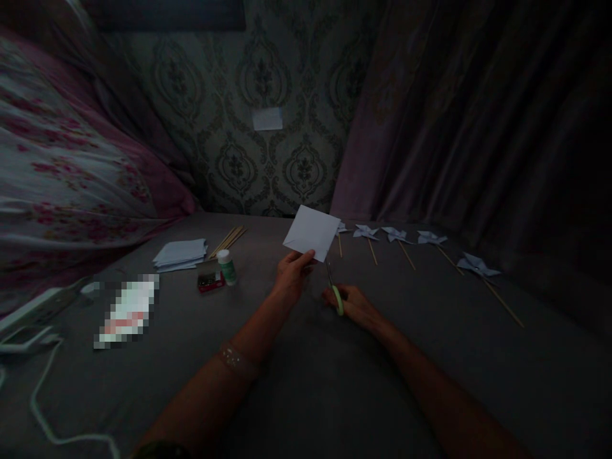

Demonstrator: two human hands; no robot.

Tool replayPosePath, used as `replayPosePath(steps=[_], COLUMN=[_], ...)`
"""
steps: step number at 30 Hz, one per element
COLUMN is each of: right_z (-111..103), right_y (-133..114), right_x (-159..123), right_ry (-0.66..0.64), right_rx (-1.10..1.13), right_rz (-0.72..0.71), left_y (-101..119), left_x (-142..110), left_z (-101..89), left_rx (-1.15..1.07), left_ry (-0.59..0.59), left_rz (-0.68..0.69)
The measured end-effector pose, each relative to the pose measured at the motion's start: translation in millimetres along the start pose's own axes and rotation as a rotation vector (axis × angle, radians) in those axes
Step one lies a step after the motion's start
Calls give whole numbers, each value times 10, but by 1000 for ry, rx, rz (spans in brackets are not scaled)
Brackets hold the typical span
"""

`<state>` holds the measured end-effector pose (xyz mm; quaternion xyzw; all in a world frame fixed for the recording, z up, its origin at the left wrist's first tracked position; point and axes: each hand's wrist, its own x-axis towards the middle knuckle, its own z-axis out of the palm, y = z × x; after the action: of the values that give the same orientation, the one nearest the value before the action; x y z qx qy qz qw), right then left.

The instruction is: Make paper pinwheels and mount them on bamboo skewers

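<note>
My left hand (291, 274) pinches a square sheet of white paper (313, 231) by its lower edge, thumb on the near face. The sheet is held up tilted, above the grey surface. In my right hand (351, 305) is a pair of scissors (338, 298) with yellow-green handles. Their blades point up toward the lower right corner of the paper; whether they touch it I cannot tell. Behind and to the right stand paper pinwheels (396, 234) on thin wooden sticks, several in a row, one partly hidden by the sheet.
To the left lie a stack of white paper (180, 254), loose wooden sticks (228, 240), a small open box (210, 278) with dark contents, and a white-capped bottle (226, 268). Farther left are a blurred-out item (129, 312) and a power strip (43, 310) with a white cable (41, 401).
</note>
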<state>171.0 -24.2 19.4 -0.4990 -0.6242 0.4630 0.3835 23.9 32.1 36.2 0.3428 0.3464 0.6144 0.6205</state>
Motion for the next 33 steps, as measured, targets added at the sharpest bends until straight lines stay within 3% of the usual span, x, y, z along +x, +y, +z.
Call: replayPosePath(steps=[33], right_z=[-8], right_y=[23], right_x=[-12], right_ry=[35], right_rx=[-99], right_rz=[5], left_y=[-14], left_x=[-73], left_z=[83], left_rx=[-53], left_ry=[-9], left_rz=[-69])
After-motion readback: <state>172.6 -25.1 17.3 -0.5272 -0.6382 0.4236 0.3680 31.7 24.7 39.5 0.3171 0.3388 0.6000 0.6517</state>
